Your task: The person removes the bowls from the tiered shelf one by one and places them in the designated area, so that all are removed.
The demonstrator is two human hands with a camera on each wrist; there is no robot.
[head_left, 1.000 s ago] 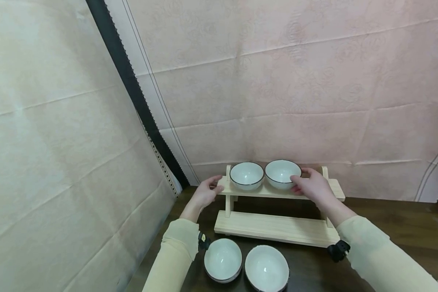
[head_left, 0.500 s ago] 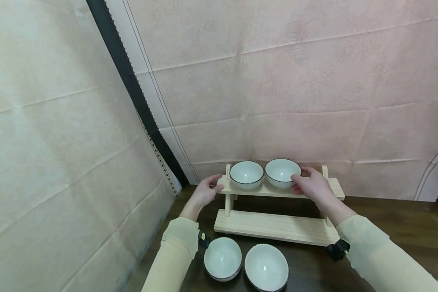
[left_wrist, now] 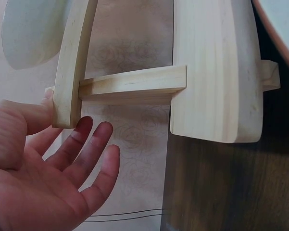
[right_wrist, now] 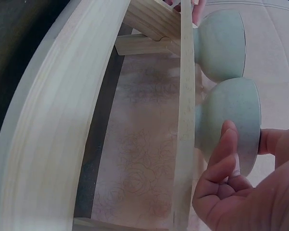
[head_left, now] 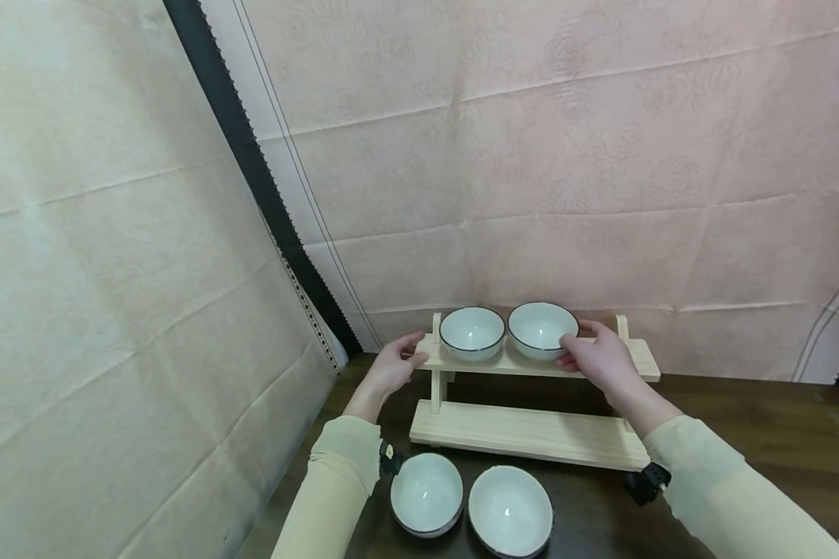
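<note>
on the top shelf (head_left: 438,359), the right hand (head_left: 604,359) holds a slippery-looking, likely breakable bowl (head_left: 540,330) by its side, seemingly the best spot; the left hand (head_left: 391,368) pinches the left end.

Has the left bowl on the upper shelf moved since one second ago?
No; the upper left bowl sits at the same spot beside the left wooden upright in the head view.
</note>
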